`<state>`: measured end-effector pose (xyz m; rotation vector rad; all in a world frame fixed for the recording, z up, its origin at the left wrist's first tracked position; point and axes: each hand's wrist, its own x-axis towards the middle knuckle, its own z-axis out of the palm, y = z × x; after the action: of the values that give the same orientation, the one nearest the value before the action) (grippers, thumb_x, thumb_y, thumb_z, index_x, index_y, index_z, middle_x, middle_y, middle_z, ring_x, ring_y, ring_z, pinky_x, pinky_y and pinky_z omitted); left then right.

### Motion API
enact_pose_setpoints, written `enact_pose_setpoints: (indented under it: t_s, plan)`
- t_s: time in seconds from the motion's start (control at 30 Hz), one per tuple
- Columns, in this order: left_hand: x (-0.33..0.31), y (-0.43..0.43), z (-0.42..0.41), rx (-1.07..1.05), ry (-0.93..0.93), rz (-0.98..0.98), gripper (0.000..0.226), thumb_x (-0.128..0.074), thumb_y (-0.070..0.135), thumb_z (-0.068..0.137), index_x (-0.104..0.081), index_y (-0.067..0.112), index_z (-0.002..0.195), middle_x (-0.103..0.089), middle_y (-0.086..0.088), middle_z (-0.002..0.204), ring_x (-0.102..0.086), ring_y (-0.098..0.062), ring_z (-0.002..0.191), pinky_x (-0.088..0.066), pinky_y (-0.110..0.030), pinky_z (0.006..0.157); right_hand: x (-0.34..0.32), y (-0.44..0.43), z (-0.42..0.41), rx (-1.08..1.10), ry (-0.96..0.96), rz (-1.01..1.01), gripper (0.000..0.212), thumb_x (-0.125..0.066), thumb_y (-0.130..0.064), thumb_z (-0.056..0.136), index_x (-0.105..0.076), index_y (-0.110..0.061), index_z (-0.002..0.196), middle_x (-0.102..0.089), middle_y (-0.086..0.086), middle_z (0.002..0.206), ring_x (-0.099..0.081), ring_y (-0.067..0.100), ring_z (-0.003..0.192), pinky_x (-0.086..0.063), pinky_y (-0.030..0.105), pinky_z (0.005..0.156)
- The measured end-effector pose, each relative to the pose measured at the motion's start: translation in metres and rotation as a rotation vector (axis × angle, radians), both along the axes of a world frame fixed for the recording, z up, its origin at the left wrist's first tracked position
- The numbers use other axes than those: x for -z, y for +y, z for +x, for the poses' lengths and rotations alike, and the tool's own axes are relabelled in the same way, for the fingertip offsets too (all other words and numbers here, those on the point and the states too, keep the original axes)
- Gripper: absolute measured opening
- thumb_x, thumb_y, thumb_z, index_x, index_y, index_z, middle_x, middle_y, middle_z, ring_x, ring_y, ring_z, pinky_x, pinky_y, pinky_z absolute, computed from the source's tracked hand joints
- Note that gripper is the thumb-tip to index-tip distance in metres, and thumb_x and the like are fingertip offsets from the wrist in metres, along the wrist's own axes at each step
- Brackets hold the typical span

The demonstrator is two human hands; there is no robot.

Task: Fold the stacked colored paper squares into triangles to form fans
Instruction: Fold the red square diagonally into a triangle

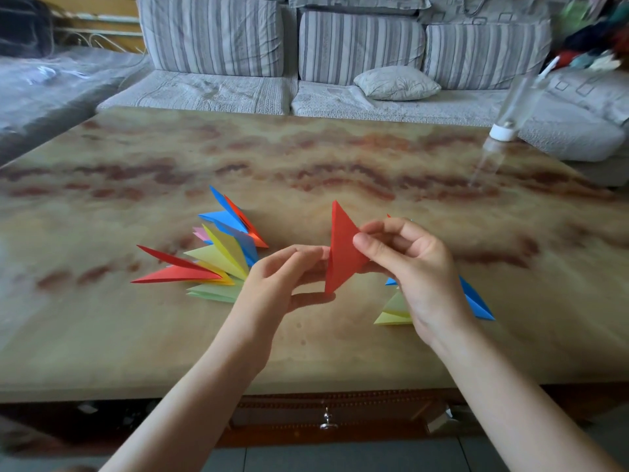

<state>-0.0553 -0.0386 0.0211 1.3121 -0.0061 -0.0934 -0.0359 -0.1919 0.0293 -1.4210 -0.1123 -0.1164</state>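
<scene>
Nearest, the left hand and right hand are being curled onto a red paper triangle, held above the marbled table. A fan of folded triangles is lying left; a striped sofa is being seen beyond, with perhaps a clear bottle far right.

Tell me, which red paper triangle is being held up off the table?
The red triangle pinched between the left hand and right hand; the other reds lie in the fan.
</scene>
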Motion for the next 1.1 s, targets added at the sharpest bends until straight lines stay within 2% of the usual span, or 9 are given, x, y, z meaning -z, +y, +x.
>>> enact_pose_setpoints:
  t_s: [0.07, 0.17, 0.27, 0.4, 0.53, 0.8, 0.97, 1.1]
  plan:
    - [-0.0021, -0.0010, 0.0001, -0.073, -0.058, 0.020, 0.024, -0.050, 0.020, 0.094, -0.069, 0.006, 0.099, -0.075, -0.006, 0.092, -0.071, -0.015, 0.085, -0.055, -0.021, 0.064, -0.0005, 0.0003, -0.0008, -0.026, -0.004, -0.028, 0.009, -0.072, -0.009, 0.075, -0.069, -0.013, 0.083, -0.072, 0.001, 0.075, -0.068, 0.013, 0.073, -0.053, 0.020, 0.063]
    - [-0.0064, 0.0003, -0.0003, -0.111, -0.112, -0.031, 0.032, -0.054, 0.029, 0.086, -0.066, 0.009, 0.108, -0.074, -0.006, 0.099, -0.071, -0.015, 0.091, -0.056, -0.021, 0.071, -0.0004, 0.0021, -0.0016, -0.077, -0.017, -0.082, 0.009, -0.073, -0.008, 0.075, -0.070, -0.012, 0.082, -0.071, 0.000, 0.073, -0.066, 0.011, 0.069, -0.054, 0.022, 0.062]
    - [-0.0076, 0.0019, -0.0003, -0.141, -0.140, -0.039, 0.038, -0.062, 0.026, 0.076, -0.066, 0.010, 0.110, -0.074, -0.004, 0.099, -0.071, -0.016, 0.093, -0.056, -0.021, 0.073, -0.0005, 0.0027, -0.0029, -0.113, -0.053, -0.141, 0.009, -0.072, -0.004, 0.077, -0.070, -0.012, 0.081, -0.070, -0.001, 0.071, -0.065, 0.009, 0.066, -0.052, 0.019, 0.062]
    - [-0.0065, 0.0008, -0.0014, -0.159, -0.157, -0.067, 0.030, -0.065, 0.016, 0.073, -0.068, 0.007, 0.101, -0.075, -0.008, 0.091, -0.072, -0.017, 0.086, -0.057, -0.022, 0.070, -0.0015, 0.0034, -0.0041, -0.116, -0.070, -0.168, 0.009, -0.072, -0.004, 0.078, -0.070, -0.013, 0.080, -0.071, 0.000, 0.073, -0.065, 0.010, 0.069, -0.052, 0.018, 0.063]
    - [-0.0067, 0.0000, -0.0019, -0.167, -0.163, -0.110, 0.025, -0.065, 0.014, 0.072, -0.068, 0.007, 0.096, -0.075, -0.006, 0.089, -0.072, -0.015, 0.084, -0.056, -0.021, 0.068, -0.0009, 0.0060, -0.0058, -0.084, -0.035, -0.137, 0.011, -0.072, -0.010, 0.077, -0.069, -0.012, 0.088, -0.073, 0.011, 0.083, -0.067, 0.013, 0.073, -0.055, 0.024, 0.063]
    - [-0.0083, -0.0017, -0.0044, -0.178, -0.149, -0.160, 0.024, -0.066, 0.014, 0.071, -0.068, 0.006, 0.094, -0.075, -0.008, 0.089, -0.072, -0.015, 0.084, -0.054, -0.018, 0.066, -0.0037, 0.0072, -0.0072, -0.058, 0.014, -0.135, 0.006, -0.073, -0.012, 0.077, -0.070, -0.008, 0.081, -0.072, 0.003, 0.068, -0.067, 0.013, 0.065, -0.057, 0.025, 0.062]
    - [-0.0086, -0.0009, -0.0050, -0.174, -0.127, -0.141, 0.025, -0.066, 0.017, 0.070, -0.068, 0.006, 0.092, -0.075, -0.008, 0.087, -0.072, -0.016, 0.082, -0.057, -0.023, 0.069, -0.0043, 0.0062, -0.0074, -0.057, 0.010, -0.151, 0.005, -0.072, -0.010, 0.078, -0.070, -0.006, 0.081, -0.072, 0.006, 0.070, -0.067, 0.015, 0.067, -0.055, 0.026, 0.063]
    - [-0.0086, -0.0007, -0.0048, -0.185, -0.124, -0.106, 0.022, -0.067, 0.016, 0.071, -0.068, 0.006, 0.090, -0.075, -0.008, 0.083, -0.072, -0.015, 0.077, -0.058, -0.026, 0.069, -0.0051, 0.0042, -0.0071, -0.068, -0.006, -0.179, 0.002, -0.072, -0.010, 0.078, -0.071, -0.012, 0.077, -0.072, 0.001, 0.068, -0.066, 0.011, 0.065, -0.055, 0.021, 0.062]
